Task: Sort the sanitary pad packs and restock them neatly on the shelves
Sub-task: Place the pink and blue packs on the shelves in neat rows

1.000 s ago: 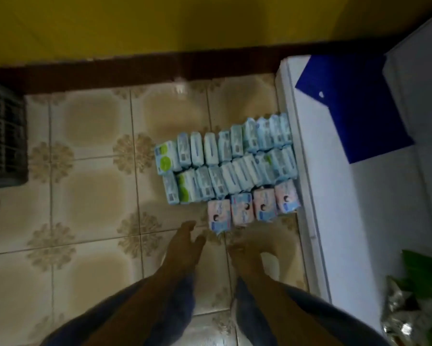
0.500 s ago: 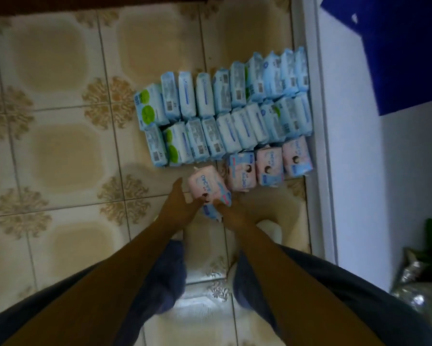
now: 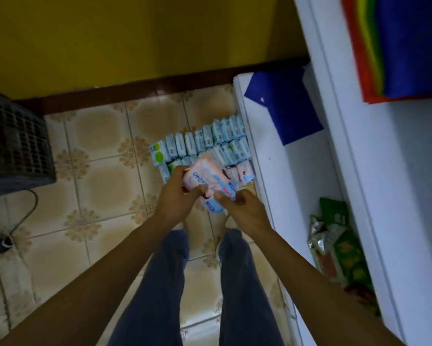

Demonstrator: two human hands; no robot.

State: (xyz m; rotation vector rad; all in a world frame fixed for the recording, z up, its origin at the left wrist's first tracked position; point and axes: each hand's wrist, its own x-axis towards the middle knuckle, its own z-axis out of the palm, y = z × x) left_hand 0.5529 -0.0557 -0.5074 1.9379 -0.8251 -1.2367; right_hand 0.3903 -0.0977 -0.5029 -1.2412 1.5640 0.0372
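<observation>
Pack (image 3: 205,178): pink, held over the floor (image 3: 97,171)
Left hand (image 3: 175,198): fingers curled round its left side
Right hand (image 3: 245,211): fingers pinch its near corner
Other packs (image 3: 205,141): blue, in rows on floor, beside shelf (image 3: 297,171)

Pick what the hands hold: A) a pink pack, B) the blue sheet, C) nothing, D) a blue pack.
A: the left hand and right hand both hold a pink pack above the blue packs on the floor.
</observation>
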